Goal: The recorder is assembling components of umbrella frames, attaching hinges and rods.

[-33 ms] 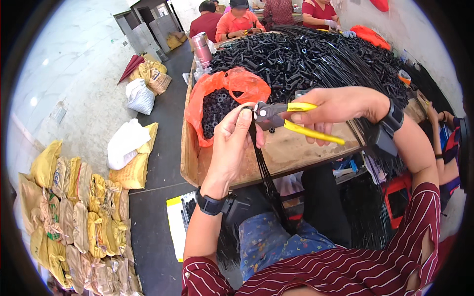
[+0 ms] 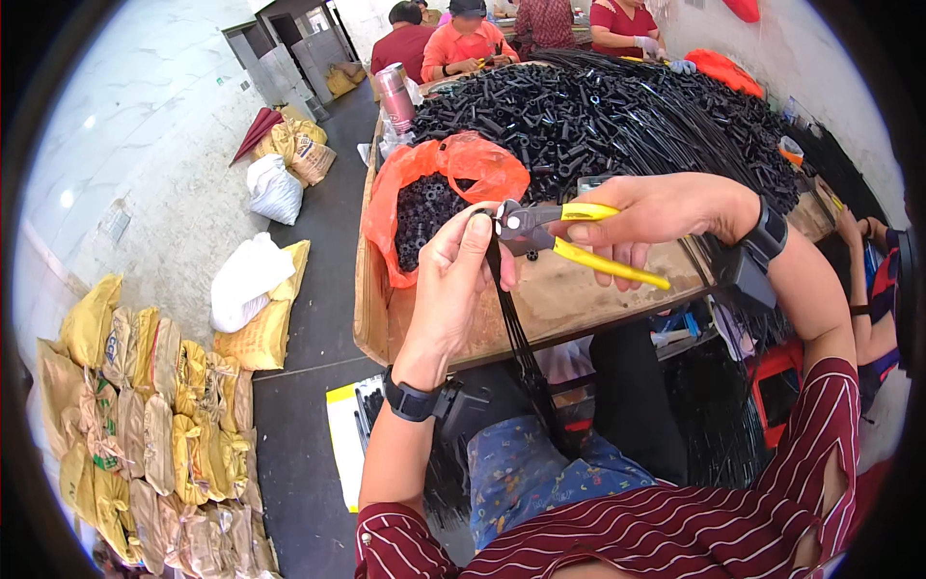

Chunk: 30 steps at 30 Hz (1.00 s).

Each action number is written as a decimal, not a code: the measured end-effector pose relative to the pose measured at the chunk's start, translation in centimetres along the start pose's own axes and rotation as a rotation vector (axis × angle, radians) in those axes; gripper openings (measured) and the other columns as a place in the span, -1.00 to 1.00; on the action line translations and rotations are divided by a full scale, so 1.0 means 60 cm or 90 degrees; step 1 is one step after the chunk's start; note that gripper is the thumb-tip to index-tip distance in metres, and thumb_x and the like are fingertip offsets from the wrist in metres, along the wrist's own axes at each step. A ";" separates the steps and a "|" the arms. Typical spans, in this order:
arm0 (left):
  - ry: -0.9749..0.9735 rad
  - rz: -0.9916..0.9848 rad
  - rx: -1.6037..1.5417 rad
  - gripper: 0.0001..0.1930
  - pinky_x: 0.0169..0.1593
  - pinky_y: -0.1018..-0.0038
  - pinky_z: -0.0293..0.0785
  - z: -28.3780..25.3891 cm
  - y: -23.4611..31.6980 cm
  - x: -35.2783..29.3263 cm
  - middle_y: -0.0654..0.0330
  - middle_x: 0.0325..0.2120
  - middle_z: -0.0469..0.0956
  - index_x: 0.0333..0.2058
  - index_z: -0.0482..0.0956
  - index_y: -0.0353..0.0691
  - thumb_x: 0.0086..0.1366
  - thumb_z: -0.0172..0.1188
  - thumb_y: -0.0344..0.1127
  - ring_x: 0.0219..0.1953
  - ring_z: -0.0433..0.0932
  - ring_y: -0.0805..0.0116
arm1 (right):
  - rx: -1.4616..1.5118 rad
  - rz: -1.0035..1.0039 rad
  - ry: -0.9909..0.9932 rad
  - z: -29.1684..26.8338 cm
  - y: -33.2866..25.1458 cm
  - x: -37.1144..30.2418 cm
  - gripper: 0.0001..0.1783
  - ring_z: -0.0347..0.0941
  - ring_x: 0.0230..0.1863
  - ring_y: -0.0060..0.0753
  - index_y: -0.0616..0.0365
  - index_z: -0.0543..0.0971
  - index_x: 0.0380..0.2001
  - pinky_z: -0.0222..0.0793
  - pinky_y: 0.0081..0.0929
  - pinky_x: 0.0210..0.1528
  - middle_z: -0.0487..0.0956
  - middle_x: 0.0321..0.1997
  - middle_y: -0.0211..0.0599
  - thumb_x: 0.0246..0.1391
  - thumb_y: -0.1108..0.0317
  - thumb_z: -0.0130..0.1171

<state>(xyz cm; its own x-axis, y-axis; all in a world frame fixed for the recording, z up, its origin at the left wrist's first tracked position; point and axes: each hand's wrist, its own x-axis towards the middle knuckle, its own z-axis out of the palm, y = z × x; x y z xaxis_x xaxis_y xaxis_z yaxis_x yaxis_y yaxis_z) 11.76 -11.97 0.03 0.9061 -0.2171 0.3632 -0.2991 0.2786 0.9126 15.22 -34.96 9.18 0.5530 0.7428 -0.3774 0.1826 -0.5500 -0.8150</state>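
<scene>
Wooden surface [image 2: 579, 301], heaped with black parts [image 2: 540, 125], spans the frame's centre and upper right. At centre, the left hand [image 2: 451, 265] pinches a bundle of black strands [image 2: 514, 323], which look light, bendy and perhaps slippery, best held near the top. Just right, the right hand [image 2: 666, 210] grips rigid yellow-handled pliers [image 2: 529, 220], best held by their spread handles. Sacks [image 2: 164, 415], lower left, carry printing too small to read.
</scene>
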 end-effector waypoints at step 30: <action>0.026 0.010 -0.025 -0.62 -0.41 0.55 0.33 -0.008 0.002 -0.016 0.26 -0.41 0.51 -0.02 0.45 -0.30 0.43 -0.07 -0.10 -0.52 0.40 0.51 | 0.259 -0.044 0.029 0.088 0.026 0.008 -0.63 0.49 -0.57 -0.58 0.12 0.39 -0.31 0.46 -0.62 -0.52 0.50 -0.57 -0.40 0.24 0.01 0.02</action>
<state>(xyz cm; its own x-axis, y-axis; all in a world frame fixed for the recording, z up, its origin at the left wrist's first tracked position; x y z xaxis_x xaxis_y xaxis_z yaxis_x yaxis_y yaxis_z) 11.00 -11.27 -0.33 0.9126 -0.1747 0.3696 -0.3029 0.3182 0.8983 11.44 -33.45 5.41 0.5874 0.7502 -0.3035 -0.1109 -0.2969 -0.9485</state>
